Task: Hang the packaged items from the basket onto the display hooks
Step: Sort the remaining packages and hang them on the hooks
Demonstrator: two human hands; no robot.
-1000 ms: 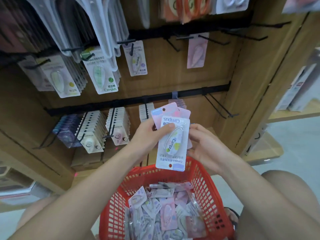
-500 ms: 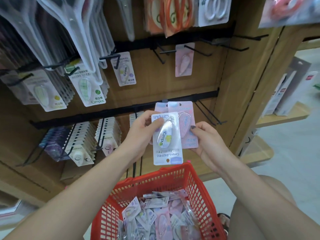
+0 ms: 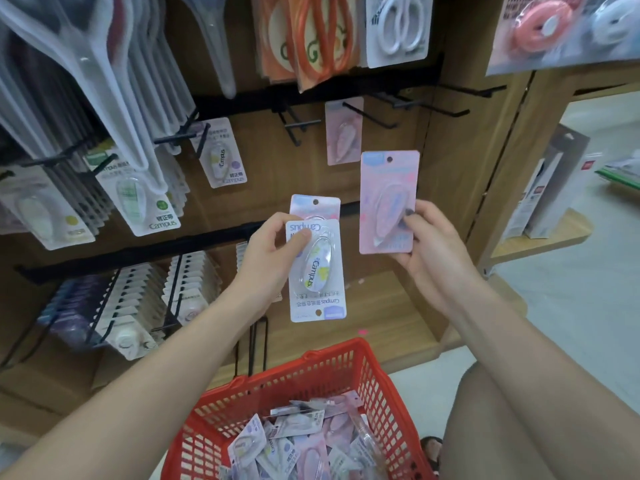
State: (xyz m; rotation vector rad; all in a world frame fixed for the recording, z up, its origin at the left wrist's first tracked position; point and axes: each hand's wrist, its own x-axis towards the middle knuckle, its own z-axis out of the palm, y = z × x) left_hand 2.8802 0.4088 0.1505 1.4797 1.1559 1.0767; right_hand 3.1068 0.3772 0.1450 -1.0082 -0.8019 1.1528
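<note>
Overhead, wooden display wall [image 3: 460, 188], black hooks [image 3: 369, 116], pale floor [image 3: 571, 306]

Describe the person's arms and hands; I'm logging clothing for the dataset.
Both forearms are bare, with no sleeves, watch or bracelet in view. The left hand shows no rings. The right hand has a dark-painted thumbnail.

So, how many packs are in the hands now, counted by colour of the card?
Pink: 2, one in the right hand, one behind in the left hand
White: 1, upside down, front of the left hand
Total: 3
</note>
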